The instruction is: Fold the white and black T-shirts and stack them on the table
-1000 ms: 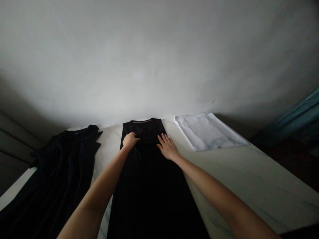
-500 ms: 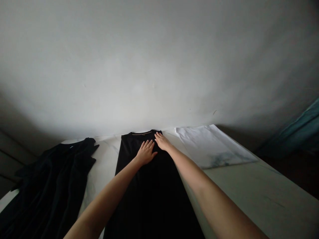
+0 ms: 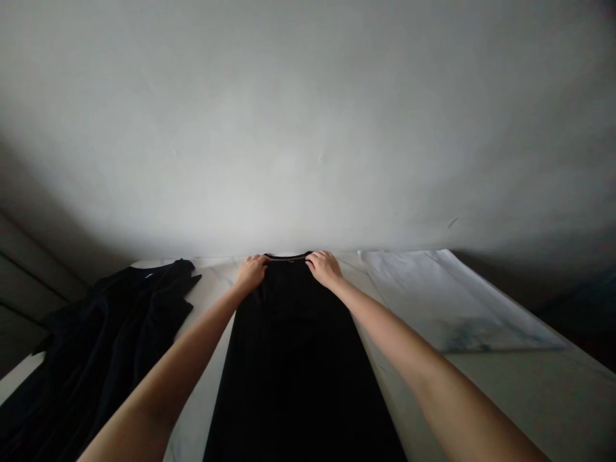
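A long black garment (image 3: 298, 366) lies flat at centre frame, its length running from the neckline (image 3: 289, 260) down past the bottom edge. From here I see left hand (image 3: 252, 272) and right hand (image 3: 324, 267) equally near that neckline, fingers curled, each pinching a top corner.

A room in a home is suggested, though a small clothing workroom cannot be ruled out. A marble-patterned table (image 3: 543, 398) is set against a plain pale wall (image 3: 308, 128), a black garment (image 3: 298, 359), a second dark garment (image 3: 110, 333) and a white cloth (image 3: 433, 289) are laid on it, and grooved panelling (image 3: 24, 250) is seen at left.
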Demonstrator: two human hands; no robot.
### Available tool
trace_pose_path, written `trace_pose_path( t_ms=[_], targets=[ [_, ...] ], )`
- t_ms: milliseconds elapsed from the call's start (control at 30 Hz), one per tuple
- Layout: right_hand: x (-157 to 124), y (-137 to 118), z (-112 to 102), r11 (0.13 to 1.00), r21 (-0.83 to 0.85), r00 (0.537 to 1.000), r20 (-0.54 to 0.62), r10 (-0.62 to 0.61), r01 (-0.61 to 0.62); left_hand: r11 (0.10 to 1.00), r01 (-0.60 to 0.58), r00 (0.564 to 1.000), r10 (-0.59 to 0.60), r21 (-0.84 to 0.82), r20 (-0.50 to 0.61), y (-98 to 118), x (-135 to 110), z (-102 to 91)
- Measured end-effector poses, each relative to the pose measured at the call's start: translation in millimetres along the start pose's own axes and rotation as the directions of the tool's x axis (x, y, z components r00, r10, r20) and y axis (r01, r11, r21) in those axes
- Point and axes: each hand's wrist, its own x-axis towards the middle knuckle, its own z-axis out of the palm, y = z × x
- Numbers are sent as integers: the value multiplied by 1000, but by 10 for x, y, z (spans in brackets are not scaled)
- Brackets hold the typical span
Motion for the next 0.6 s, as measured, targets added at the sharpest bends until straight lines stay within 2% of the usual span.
trace_pose_path(
  t_ms=[67, 133, 200, 267, 333, 400, 500, 600],
  targets=[
    [93, -229, 17, 991, 83, 993, 39, -112, 108, 995, 64, 997, -66, 74, 29, -231, 110, -50],
    [214, -481, 71, 977, 156, 984, 85, -159, 144, 988, 103, 993, -109, 111, 47, -405, 193, -54],
    [344, -705, 138, 980, 185, 987, 132, -96, 71, 986, 125, 989, -133, 112, 68, -518, 261, -36],
    [467, -859, 196, 985, 162, 983, 181, 28, -58, 986, 132, 986, -141, 101, 90, -588, 323, -23],
    [566, -929, 238, 980, 126, 967, 221, 125, -155, 988, 125, 985, -135, 95, 108, -631, 382, -29],
    [625, -934, 269, 977, 103, 953, 261, 157, -189, 990, 100, 986, -112, 94, 127, -666, 435, -57],
    [627, -902, 320, 980, 90, 951, 273, 148, -179, 995, 52, 985, -66, 87, 162, -716, 479, -112],
    [554, -901, 396, 985, 93, 973, 196, 124, -145, 997, 33, 987, -44, 73, 154, -746, 459, -127]
  ],
)
